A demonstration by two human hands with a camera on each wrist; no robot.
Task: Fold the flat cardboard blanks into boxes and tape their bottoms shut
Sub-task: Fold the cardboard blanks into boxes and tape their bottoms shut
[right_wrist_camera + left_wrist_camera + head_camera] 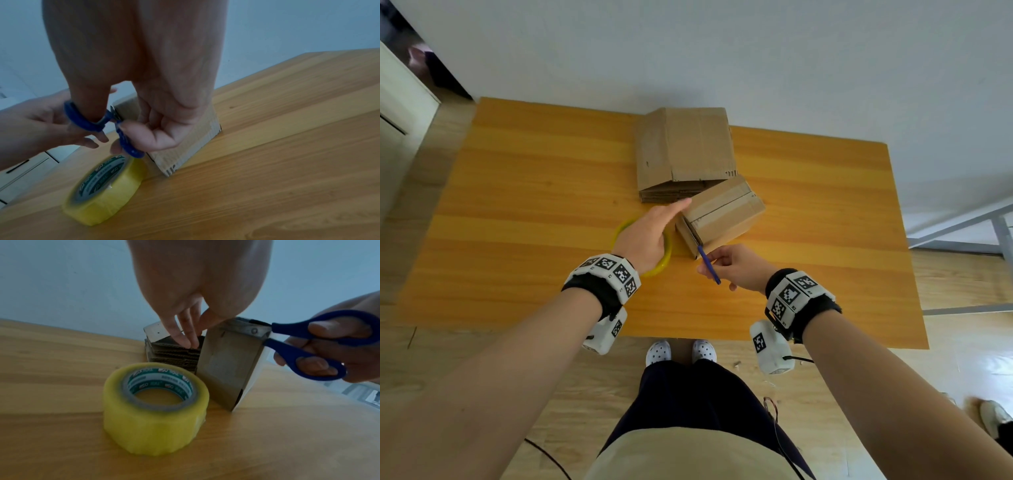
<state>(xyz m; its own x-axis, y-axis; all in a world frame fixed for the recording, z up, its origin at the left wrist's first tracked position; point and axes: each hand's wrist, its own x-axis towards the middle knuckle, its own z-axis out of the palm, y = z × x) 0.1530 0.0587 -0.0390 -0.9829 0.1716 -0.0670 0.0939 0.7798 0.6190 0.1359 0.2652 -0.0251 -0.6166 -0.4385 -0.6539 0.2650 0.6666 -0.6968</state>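
- A folded cardboard box (722, 214) stands on the wooden tabletop (517, 192), bottom turned up; a strip of clear tape runs along its centre seam and down the near end wall.
- The right hand (736, 267) grips a pair of blue-handled scissors (304, 340), thumb and fingers through the loops; the blades sit at the near top edge of the box, where the tape comes over the corner.
- The left hand (650, 228) is flat and holds nothing; its straight fingers reach forward beside the box's left corner, tips over the stack of flat blanks (685, 150), which lies just behind the box; whether they press the box wall or only the stack is hard to tell.
- The yellow tape roll (154, 408) lies flat on the tabletop just left of the box, partly under the left wrist in the head view.
- Judged step: cutting the tape end to finish sealing this box's bottom.
- The next move likely calls for closing the blades cleanly across the tape while the box is steadied, then smoothing the loose end down the wall; after that, the scissors go down and a fresh blank comes off the stack.
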